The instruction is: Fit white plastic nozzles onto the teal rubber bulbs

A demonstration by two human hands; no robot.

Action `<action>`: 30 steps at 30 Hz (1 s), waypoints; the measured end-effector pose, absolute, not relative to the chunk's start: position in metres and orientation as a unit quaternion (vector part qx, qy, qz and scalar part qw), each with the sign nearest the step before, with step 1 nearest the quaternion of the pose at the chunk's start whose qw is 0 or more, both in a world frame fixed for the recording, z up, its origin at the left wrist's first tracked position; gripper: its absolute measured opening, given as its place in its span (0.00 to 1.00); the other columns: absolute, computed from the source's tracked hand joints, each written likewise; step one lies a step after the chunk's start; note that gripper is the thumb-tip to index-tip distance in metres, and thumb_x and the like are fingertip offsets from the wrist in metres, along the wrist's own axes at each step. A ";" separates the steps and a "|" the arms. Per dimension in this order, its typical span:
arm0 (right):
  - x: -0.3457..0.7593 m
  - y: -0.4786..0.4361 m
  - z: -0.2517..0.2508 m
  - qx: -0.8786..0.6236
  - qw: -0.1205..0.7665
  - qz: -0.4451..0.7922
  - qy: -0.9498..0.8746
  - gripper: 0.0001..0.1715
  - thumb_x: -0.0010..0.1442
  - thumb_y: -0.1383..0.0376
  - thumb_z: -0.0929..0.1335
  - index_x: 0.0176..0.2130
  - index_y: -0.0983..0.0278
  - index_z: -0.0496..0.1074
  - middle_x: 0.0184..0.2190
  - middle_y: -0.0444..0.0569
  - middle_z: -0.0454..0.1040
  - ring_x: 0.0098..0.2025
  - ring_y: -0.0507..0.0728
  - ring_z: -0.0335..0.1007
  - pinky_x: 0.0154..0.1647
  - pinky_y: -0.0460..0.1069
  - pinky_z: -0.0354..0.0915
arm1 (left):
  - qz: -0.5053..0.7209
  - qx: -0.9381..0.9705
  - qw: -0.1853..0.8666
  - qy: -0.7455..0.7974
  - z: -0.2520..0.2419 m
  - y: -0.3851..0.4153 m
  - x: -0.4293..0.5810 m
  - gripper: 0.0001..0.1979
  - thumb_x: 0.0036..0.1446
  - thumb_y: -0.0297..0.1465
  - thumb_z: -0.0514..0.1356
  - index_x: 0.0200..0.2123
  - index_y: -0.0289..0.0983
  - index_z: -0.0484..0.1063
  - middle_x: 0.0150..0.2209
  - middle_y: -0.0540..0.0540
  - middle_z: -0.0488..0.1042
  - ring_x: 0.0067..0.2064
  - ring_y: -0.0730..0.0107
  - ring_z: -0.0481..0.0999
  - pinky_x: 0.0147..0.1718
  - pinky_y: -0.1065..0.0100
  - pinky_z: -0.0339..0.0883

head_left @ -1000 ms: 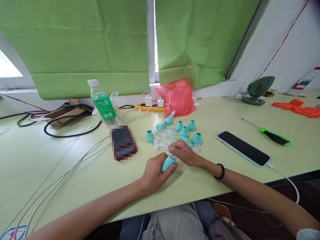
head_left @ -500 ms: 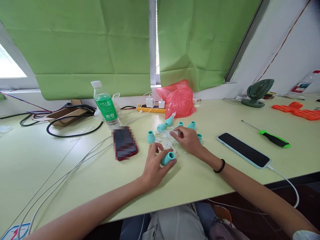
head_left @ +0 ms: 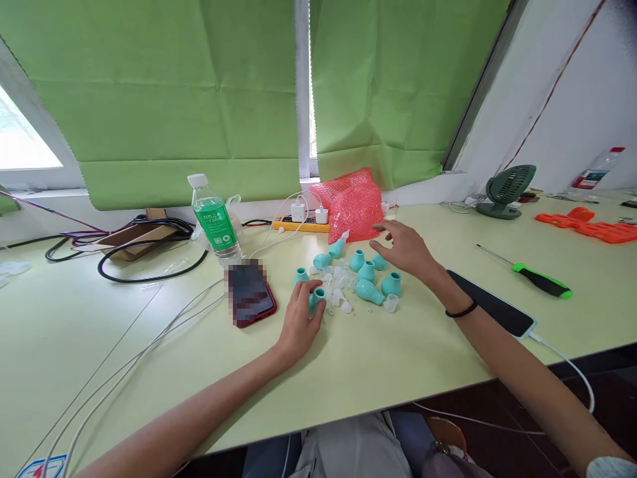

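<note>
My left hand point(head_left: 300, 318) has its fingers around a teal squeeze bulb point(head_left: 318, 294), which stands upright with its round mouth facing up. Behind it another teal bulb point(head_left: 301, 275) is partly hidden by my fingers. My right hand point(head_left: 404, 247) hangs with fingers apart and holds nothing, to the right of the pile and close to a teal bulb point(head_left: 379, 261). Several more teal bulbs stand or lie there, among them one on its side point(head_left: 369, 291) and an upright one point(head_left: 391, 284). Small clear and white plastic pieces point(head_left: 338, 277) lie heaped between them, with a translucent cup point(head_left: 391, 303) at the right.
A phone with a red case point(head_left: 250, 292) and a water bottle point(head_left: 215, 222) are to the left. Behind the bulbs are a pink bubble-wrap bag point(head_left: 353, 206) and a yellow power strip point(head_left: 316, 225). To the right are a charging phone point(head_left: 490, 302), a screwdriver point(head_left: 540, 277) and a fan point(head_left: 505, 192).
My right hand has moved right, away from the plastic pieces, uncovering bulbs and the translucent cup. My left hand has shifted slightly left, and its bulb has gone from tilted to upright.
</note>
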State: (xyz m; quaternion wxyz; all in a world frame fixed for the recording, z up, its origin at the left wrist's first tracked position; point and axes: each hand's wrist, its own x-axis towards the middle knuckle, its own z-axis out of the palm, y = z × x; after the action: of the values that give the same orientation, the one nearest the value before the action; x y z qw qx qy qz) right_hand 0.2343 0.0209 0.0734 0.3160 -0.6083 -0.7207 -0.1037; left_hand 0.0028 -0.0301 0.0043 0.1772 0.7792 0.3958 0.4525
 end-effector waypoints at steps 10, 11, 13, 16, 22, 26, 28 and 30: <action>0.272 0.077 0.061 -0.596 0.224 0.040 -0.770 0.35 0.48 0.57 0.65 0.53 0.67 0.54 0.51 0.56 0.59 0.49 0.62 0.57 0.44 0.53 0.58 | 0.420 0.799 0.125 0.411 0.005 -0.025 -0.001 0.09 0.54 0.30 0.49 0.40 0.38 0.58 0.39 0.46 0.61 0.42 0.67 0.62 0.41 0.63 0.59; 0.266 0.084 0.062 -0.583 0.215 0.058 -0.781 0.33 0.49 0.58 0.64 0.53 0.66 0.54 0.49 0.55 0.61 0.47 0.60 0.60 0.43 0.52 0.59 | 0.413 0.799 0.121 0.419 0.005 -0.025 0.000 0.09 0.54 0.31 0.50 0.40 0.38 0.58 0.38 0.45 0.61 0.41 0.66 0.62 0.40 0.62 0.59; 0.254 0.100 0.065 -0.563 0.189 0.093 -0.799 0.29 0.51 0.57 0.63 0.52 0.64 0.57 0.42 0.53 0.68 0.41 0.57 0.65 0.40 0.50 0.60 | 0.407 0.795 0.119 0.434 0.006 -0.025 0.000 0.10 0.53 0.32 0.51 0.40 0.38 0.57 0.38 0.45 0.60 0.41 0.65 0.62 0.39 0.61 0.60; 0.237 0.121 0.064 -0.547 0.141 0.144 -0.813 0.25 0.50 0.54 0.64 0.47 0.61 0.63 0.30 0.48 0.72 0.27 0.52 0.67 0.31 0.47 0.62 | 0.404 0.798 0.123 0.431 0.006 -0.026 0.000 0.12 0.51 0.32 0.53 0.40 0.38 0.57 0.37 0.46 0.60 0.40 0.64 0.62 0.39 0.61 0.60; 0.216 0.138 0.056 -0.535 0.113 0.170 -0.820 0.18 0.47 0.52 0.64 0.31 0.63 0.71 0.20 0.45 0.69 0.16 0.48 0.59 0.20 0.44 0.57 | 0.424 0.800 0.120 0.408 0.008 -0.030 -0.001 0.13 0.50 0.29 0.53 0.40 0.38 0.55 0.39 0.44 0.59 0.43 0.64 0.60 0.40 0.62 0.59; 0.213 0.127 0.064 -0.539 0.178 0.111 -0.816 0.14 0.46 0.58 0.65 0.21 0.66 0.67 0.18 0.46 0.66 0.21 0.50 0.60 0.25 0.46 0.57 | 0.466 0.790 0.119 0.379 0.008 -0.035 -0.002 0.12 0.51 0.28 0.51 0.41 0.37 0.54 0.39 0.43 0.58 0.43 0.64 0.59 0.40 0.62 0.58; 0.211 0.112 0.071 -0.543 0.231 0.063 -0.805 0.08 0.46 0.62 0.64 0.24 0.66 0.66 0.24 0.49 0.67 0.29 0.54 0.61 0.31 0.48 0.57 | 0.490 0.781 0.120 0.367 0.008 -0.037 -0.002 0.12 0.51 0.28 0.52 0.40 0.37 0.53 0.39 0.43 0.58 0.42 0.64 0.59 0.39 0.62 0.57; 0.206 0.089 0.076 -0.541 0.307 0.006 -0.783 0.06 0.47 0.66 0.61 0.29 0.65 0.63 0.30 0.51 0.66 0.36 0.57 0.59 0.36 0.50 0.55 | 0.506 0.776 0.123 0.356 0.009 -0.039 -0.002 0.12 0.51 0.29 0.52 0.39 0.37 0.54 0.38 0.44 0.58 0.41 0.66 0.60 0.38 0.63 0.57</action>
State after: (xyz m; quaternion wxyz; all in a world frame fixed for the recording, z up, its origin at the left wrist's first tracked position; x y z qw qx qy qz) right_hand 0.2061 0.0887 0.0763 0.3074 -0.5414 -0.7825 0.0058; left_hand -0.0025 -0.0389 0.0085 0.1227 0.7760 0.3564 0.5056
